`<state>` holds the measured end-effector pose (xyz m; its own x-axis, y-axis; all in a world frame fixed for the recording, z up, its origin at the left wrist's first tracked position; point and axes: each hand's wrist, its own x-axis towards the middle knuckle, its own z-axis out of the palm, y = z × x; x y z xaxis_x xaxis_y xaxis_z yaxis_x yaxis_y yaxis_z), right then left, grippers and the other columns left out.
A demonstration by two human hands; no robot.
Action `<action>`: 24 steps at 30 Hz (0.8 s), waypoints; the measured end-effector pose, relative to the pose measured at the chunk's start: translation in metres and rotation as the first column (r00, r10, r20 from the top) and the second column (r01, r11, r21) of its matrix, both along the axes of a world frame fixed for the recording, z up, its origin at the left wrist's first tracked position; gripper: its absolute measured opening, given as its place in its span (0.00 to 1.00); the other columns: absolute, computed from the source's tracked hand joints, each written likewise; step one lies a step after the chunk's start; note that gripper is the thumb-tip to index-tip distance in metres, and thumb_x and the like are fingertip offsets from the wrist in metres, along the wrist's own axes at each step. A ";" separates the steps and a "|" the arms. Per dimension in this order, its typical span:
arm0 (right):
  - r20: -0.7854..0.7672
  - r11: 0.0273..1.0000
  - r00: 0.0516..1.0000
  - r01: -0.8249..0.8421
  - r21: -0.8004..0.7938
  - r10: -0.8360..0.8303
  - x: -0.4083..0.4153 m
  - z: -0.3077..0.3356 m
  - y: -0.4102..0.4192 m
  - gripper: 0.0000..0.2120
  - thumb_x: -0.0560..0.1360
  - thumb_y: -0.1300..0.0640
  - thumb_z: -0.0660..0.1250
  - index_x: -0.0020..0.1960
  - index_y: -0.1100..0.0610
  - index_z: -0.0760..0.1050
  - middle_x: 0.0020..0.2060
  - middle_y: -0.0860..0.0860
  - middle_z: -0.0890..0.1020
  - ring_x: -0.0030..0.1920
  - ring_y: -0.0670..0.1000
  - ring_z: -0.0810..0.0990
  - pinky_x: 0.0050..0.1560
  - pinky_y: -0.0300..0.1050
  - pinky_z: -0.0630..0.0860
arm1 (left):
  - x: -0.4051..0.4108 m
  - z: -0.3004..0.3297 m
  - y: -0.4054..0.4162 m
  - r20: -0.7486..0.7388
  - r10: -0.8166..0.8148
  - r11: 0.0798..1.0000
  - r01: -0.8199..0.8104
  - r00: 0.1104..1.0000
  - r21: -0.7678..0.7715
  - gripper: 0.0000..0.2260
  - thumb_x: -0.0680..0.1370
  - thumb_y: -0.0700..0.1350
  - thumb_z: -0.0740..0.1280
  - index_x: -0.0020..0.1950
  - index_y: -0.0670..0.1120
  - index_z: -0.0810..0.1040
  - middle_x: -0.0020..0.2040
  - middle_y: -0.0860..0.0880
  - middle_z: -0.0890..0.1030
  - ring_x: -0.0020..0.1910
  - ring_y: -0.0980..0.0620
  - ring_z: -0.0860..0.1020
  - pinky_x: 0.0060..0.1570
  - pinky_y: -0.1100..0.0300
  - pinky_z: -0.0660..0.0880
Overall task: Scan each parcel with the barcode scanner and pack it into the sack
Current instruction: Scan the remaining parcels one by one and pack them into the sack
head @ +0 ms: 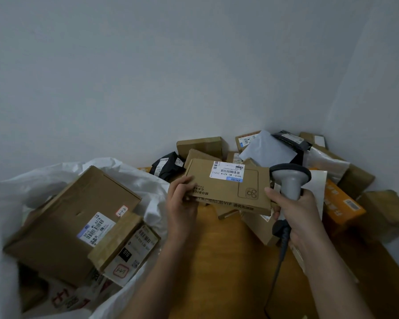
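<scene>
My left hand [182,199] grips the near left corner of a flat brown cardboard parcel [230,189], held level above the wooden table with its white barcode label [227,172] facing up. My right hand [295,210] grips the handle of a grey barcode scanner [290,178]; its dark head sits just right of the parcel, and its cable hangs down past my wrist. At the left, the white sack [129,171] lies open, holding a large brown box [74,217] and a smaller labelled box [127,247].
A heap of parcels fills the far right corner against the wall: brown boxes [200,146], black bags [166,166], a white mailer [270,150] and an orange box [341,203]. Bare wooden tabletop [217,261] lies between my arms.
</scene>
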<state>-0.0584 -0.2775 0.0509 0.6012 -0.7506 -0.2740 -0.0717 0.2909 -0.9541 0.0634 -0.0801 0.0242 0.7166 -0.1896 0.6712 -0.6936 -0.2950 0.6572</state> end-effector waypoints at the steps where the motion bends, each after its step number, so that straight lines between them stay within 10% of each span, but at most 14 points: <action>1: 0.004 1.000 1.000 0.006 -0.001 -0.006 -0.001 0.000 0.000 0.27 0.69 0.60 0.77 0.63 0.65 0.71 0.42 0.62 0.81 0.28 0.49 0.76 0.26 0.41 0.74 | 0.000 0.000 0.001 0.005 -0.004 1.000 0.004 1.000 0.021 0.15 0.67 0.25 0.73 0.51 0.37 0.79 0.58 0.39 0.77 0.54 0.44 0.79 0.48 0.62 0.80; 8: -0.058 0.962 0.996 0.043 -0.269 -0.061 -0.009 0.006 0.001 0.32 0.66 0.60 0.79 0.64 0.56 0.66 0.46 0.53 0.79 0.39 0.51 0.80 0.35 0.46 0.77 | 0.005 -0.009 0.006 -0.322 -0.045 0.755 0.243 0.946 0.608 0.37 0.69 0.44 0.76 0.74 0.57 0.64 0.74 0.53 0.59 0.74 0.50 0.57 0.70 0.56 0.60; 18: -0.310 0.675 0.940 -0.322 -0.663 0.143 -0.012 0.011 0.015 0.36 0.68 0.61 0.78 0.70 0.53 0.64 0.48 0.47 0.73 0.40 0.44 0.73 0.32 0.31 0.65 | -0.015 0.011 -0.025 -0.374 -0.403 0.788 0.525 0.835 0.323 0.31 0.77 0.41 0.70 0.74 0.63 0.63 0.68 0.58 0.73 0.66 0.61 0.71 0.65 0.63 0.69; 24: -0.211 0.759 0.973 -0.210 -0.616 0.098 -0.013 0.017 0.017 0.20 0.73 0.53 0.74 0.61 0.53 0.71 0.42 0.45 0.75 0.39 0.43 0.76 0.33 0.35 0.69 | -0.015 0.009 -0.020 -0.445 -0.209 0.918 0.331 0.871 0.217 0.19 0.78 0.40 0.67 0.61 0.62 0.70 0.55 0.63 0.76 0.56 0.58 0.78 0.53 0.59 0.79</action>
